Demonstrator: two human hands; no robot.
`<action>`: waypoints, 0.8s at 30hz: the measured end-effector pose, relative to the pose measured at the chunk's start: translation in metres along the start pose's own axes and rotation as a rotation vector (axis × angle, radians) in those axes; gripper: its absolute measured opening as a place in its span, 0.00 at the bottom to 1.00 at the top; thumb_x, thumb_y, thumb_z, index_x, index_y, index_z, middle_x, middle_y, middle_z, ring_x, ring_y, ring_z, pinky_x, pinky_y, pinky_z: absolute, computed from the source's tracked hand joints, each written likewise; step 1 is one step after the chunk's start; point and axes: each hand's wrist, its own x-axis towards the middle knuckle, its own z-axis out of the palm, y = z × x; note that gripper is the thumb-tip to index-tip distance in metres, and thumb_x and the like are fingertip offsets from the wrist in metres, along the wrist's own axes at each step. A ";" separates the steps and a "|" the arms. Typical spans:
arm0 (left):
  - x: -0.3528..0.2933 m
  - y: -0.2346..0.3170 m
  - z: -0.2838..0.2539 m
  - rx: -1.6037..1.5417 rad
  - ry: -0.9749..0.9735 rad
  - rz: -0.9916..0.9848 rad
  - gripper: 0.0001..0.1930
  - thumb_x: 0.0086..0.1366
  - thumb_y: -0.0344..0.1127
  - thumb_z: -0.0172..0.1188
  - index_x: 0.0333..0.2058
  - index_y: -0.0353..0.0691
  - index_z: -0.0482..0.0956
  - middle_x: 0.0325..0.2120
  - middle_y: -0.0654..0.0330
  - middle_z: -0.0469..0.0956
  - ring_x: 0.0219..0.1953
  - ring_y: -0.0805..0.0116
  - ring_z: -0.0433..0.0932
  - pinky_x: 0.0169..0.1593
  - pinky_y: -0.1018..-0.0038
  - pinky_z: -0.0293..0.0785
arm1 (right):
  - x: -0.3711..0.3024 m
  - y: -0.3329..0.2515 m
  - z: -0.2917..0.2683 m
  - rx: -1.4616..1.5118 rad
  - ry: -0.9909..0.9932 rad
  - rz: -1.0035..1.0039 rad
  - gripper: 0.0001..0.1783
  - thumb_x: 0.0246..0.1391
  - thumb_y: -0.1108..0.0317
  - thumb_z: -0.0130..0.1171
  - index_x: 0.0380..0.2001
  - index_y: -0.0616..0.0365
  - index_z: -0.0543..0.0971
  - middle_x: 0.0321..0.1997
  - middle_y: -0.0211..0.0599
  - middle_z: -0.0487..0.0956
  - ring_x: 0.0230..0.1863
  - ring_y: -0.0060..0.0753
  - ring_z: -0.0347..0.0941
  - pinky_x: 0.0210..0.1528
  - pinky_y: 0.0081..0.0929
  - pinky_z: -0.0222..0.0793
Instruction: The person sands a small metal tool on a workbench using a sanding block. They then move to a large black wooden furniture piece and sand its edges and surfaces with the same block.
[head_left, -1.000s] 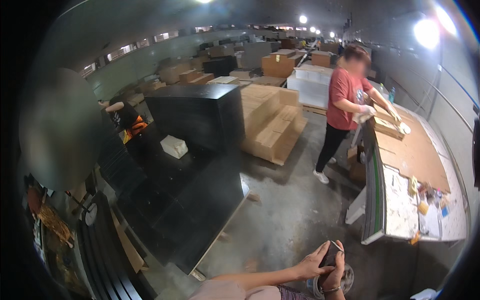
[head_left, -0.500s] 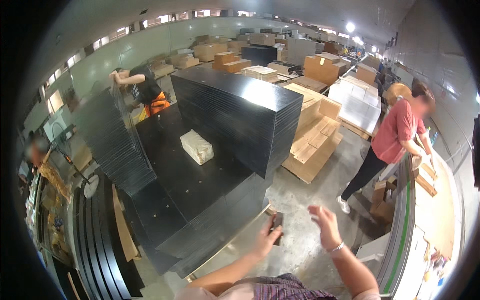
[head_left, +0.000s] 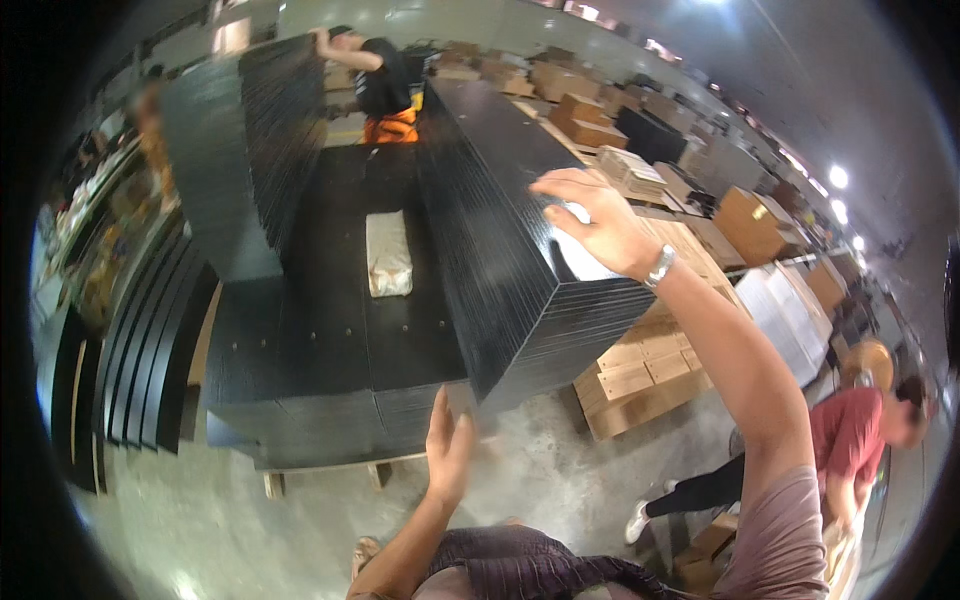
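My right hand, a band on its wrist, is raised over the near end of a tall stack of black panels. Its fingers are spread and curve loosely; whether they touch the top panel I cannot tell. Lower down, my left hand is in front of the near edge of the low black panel stacks, thumb and fingers apart, slightly blurred. Nothing shows in either hand. A pale wrapped block lies on the low stacks, left of the tall one.
At the far left, a co-worker grips another tall panel stack. Wooden boards lie right of the black stack. Another co-worker in red is at the lower right. Dark strips lie at left.
My view has turned right-side down and toward the panels. My right hand has risen over the tall stack. The small dark object at my left hand no longer shows.
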 end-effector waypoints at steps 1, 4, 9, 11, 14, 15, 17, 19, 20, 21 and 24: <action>-0.001 -0.005 0.017 -0.021 0.047 0.041 0.34 0.73 0.34 0.53 0.73 0.34 0.50 0.67 0.52 0.62 0.64 0.63 0.66 0.65 0.68 0.63 | 0.005 0.010 0.008 0.018 -0.056 -0.072 0.18 0.61 0.63 0.59 0.52 0.59 0.80 0.55 0.43 0.79 0.60 0.47 0.71 0.64 0.40 0.65; 0.002 -0.001 0.054 0.182 0.141 0.168 0.35 0.68 0.31 0.56 0.71 0.34 0.54 0.64 0.50 0.65 0.63 0.62 0.66 0.64 0.68 0.63 | 0.022 0.023 0.026 0.110 -0.275 -0.267 0.16 0.64 0.64 0.55 0.50 0.58 0.82 0.58 0.41 0.78 0.63 0.45 0.69 0.67 0.39 0.64; 0.038 0.048 0.103 0.606 0.259 0.483 0.39 0.62 0.37 0.62 0.70 0.35 0.58 0.55 0.45 0.69 0.55 0.50 0.69 0.60 0.60 0.65 | 0.024 0.039 0.045 0.213 -0.344 -0.356 0.19 0.67 0.60 0.47 0.34 0.59 0.83 0.46 0.39 0.80 0.58 0.44 0.70 0.66 0.39 0.61; 0.054 0.077 0.125 0.652 0.295 0.581 0.40 0.63 0.43 0.63 0.70 0.35 0.58 0.55 0.44 0.69 0.54 0.47 0.68 0.59 0.56 0.62 | 0.031 0.031 0.043 0.253 -0.385 -0.354 0.19 0.66 0.63 0.45 0.26 0.59 0.80 0.37 0.38 0.77 0.53 0.43 0.71 0.64 0.41 0.61; 0.075 0.082 0.153 0.776 0.392 0.804 0.40 0.62 0.48 0.62 0.69 0.37 0.60 0.54 0.42 0.68 0.52 0.47 0.67 0.55 0.57 0.61 | 0.033 0.030 0.041 0.201 -0.464 -0.344 0.21 0.70 0.60 0.43 0.29 0.59 0.80 0.41 0.35 0.80 0.63 0.46 0.67 0.68 0.42 0.58; 0.075 0.069 0.150 0.822 0.428 0.798 0.40 0.62 0.48 0.62 0.69 0.38 0.60 0.54 0.42 0.68 0.52 0.47 0.67 0.54 0.56 0.61 | 0.030 0.032 0.045 0.231 -0.390 -0.357 0.19 0.67 0.63 0.45 0.27 0.59 0.80 0.37 0.37 0.78 0.57 0.45 0.69 0.66 0.42 0.60; 0.061 0.011 0.130 0.809 0.512 0.623 0.40 0.61 0.45 0.63 0.69 0.38 0.60 0.55 0.43 0.69 0.53 0.46 0.68 0.56 0.55 0.61 | 0.032 0.026 0.044 0.259 -0.349 -0.351 0.17 0.64 0.65 0.47 0.25 0.60 0.80 0.34 0.39 0.77 0.52 0.43 0.71 0.63 0.42 0.61; 0.046 -0.024 0.110 0.759 0.510 0.377 0.41 0.59 0.42 0.64 0.69 0.38 0.60 0.56 0.43 0.69 0.54 0.45 0.68 0.57 0.54 0.61 | 0.029 0.030 0.044 0.247 -0.374 -0.313 0.17 0.64 0.65 0.47 0.26 0.60 0.80 0.35 0.40 0.78 0.54 0.44 0.71 0.64 0.42 0.61; 0.043 -0.025 0.106 0.723 0.493 0.243 0.41 0.59 0.41 0.64 0.70 0.39 0.60 0.56 0.44 0.70 0.55 0.45 0.68 0.58 0.54 0.61 | 0.028 0.033 0.046 0.242 -0.366 -0.318 0.17 0.64 0.65 0.47 0.27 0.60 0.80 0.36 0.40 0.78 0.55 0.44 0.71 0.64 0.41 0.61; 0.048 -0.026 0.108 0.796 0.515 0.340 0.41 0.59 0.41 0.64 0.70 0.39 0.60 0.56 0.45 0.71 0.55 0.46 0.68 0.58 0.53 0.61 | 0.026 0.036 0.047 0.237 -0.359 -0.323 0.17 0.64 0.65 0.47 0.27 0.60 0.80 0.36 0.40 0.78 0.55 0.45 0.70 0.64 0.41 0.61; 0.079 0.066 0.142 0.814 0.435 0.681 0.40 0.59 0.46 0.64 0.69 0.41 0.63 0.57 0.45 0.70 0.54 0.46 0.68 0.56 0.55 0.61 | 0.030 0.034 0.048 0.237 -0.416 -0.319 0.17 0.65 0.65 0.47 0.28 0.60 0.81 0.38 0.40 0.79 0.57 0.46 0.70 0.65 0.41 0.61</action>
